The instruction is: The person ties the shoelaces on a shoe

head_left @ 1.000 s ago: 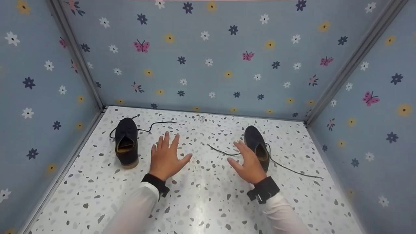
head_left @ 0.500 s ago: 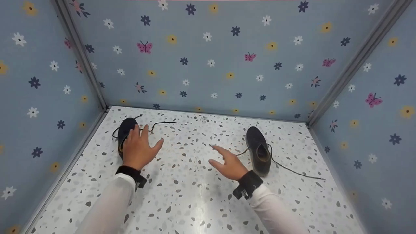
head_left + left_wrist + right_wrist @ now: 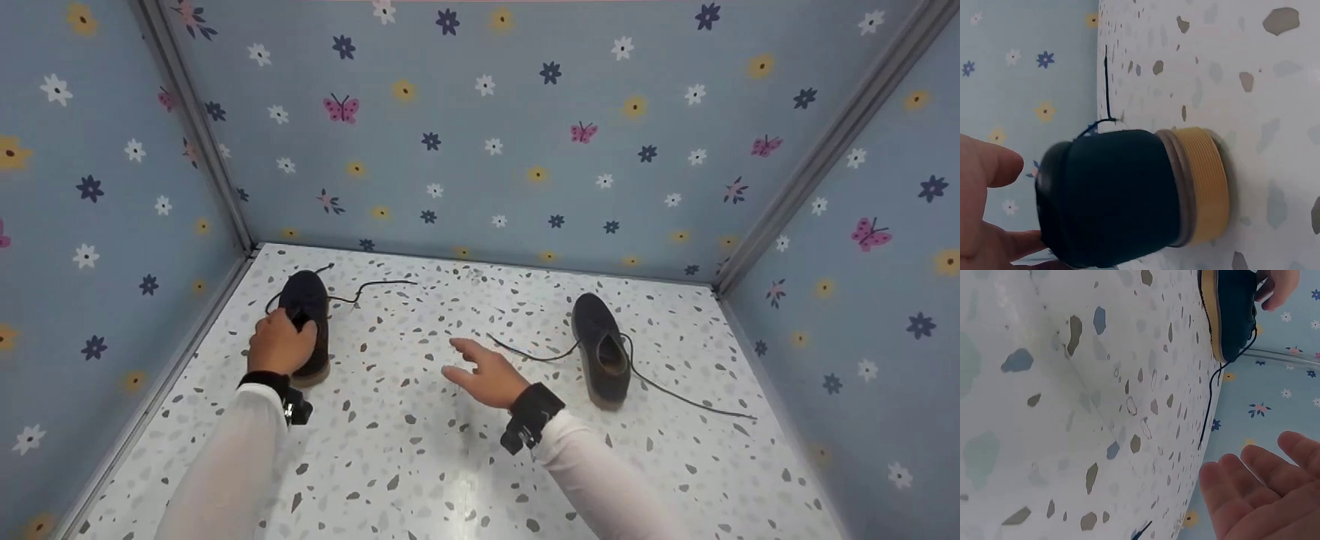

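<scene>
My left grip (image 3: 279,341) lies over the mouth of the shoe on my left (image 3: 304,289), fingers bent at its outer side and thumb toward its inner side; whether they pinch the upper or merely touch it, I cannot tell. That shoe sits sole-down on the speckled surface (image 3: 420,480), toe toward the flowered wall (image 3: 465,112). I judge it light, its upper fairly soft and its ribbed sole (image 3: 1210,188) stiffer; nothing about it looks slippery or fragile. The collar seems the surest hold, with the back of the heel as a second choice. Its loose lace (image 3: 386,282), trailing inward, could snag.

My right grip (image 3: 487,375) hangs relaxed between the shoes, holding nothing. Beyond it to the right stands the other shoe (image 3: 594,349), a lace end (image 3: 531,358) straggling out on its inner side.

Against half a second ago, my left fingers have gone from spread to bent and moved outward, baring the shoe's inner side. My right has drifted inward, uncovering the lace end it partly hid.
</scene>
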Available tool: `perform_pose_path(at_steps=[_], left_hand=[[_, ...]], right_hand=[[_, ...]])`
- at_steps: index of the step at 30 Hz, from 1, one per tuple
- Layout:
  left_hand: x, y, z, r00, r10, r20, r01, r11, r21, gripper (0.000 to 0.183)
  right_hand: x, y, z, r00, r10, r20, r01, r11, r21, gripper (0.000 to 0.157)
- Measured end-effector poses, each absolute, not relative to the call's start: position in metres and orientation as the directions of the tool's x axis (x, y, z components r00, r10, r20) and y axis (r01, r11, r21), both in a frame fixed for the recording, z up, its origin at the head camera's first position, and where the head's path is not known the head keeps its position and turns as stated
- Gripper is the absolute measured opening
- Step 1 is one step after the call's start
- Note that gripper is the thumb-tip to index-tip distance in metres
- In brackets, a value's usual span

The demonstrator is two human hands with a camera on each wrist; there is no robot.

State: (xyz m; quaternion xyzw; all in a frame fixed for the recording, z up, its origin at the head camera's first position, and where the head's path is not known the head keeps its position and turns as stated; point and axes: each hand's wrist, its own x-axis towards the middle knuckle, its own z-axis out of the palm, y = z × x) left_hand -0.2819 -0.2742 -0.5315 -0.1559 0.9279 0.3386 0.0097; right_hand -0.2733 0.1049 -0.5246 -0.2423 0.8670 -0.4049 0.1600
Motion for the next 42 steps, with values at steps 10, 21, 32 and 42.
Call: perform_pose_path(at_steps=[10, 21, 32, 42], left_hand=[[-0.291, -0.302, -0.549, -0.909, -0.229, -0.349, -0.413, 0.612, 0.675, 0.064], [-0.292, -0.302, -0.552, -0.939, -0.200, -0.279, -0.341, 0.626, 0.701, 0.034], [-0.287, -0.250, -0.542, -0.959, -0.157, -0.234, -0.279, 0.644, 0.713, 0.047], [-0.284, -0.216, -0.536, -0.971, -0.141, -0.194, -0.238, 0.650, 0.722, 0.048]], right_hand=[[-0.277, 0.065, -0.538, -0.826, -0.532, -0.184, -0.183, 0.562, -0.807, 0.067], [-0.280, 0.034, -0.546, -0.829, -0.519, -0.207, -0.134, 0.544, -0.828, 0.067], [-0.284, 0.028, -0.552, -0.850, -0.487, -0.201, -0.077, 0.492, -0.867, 0.065], [-0.291, 0.040, -0.553, -0.851, -0.470, -0.233, 0.013, 0.424, -0.905, 0.066]])
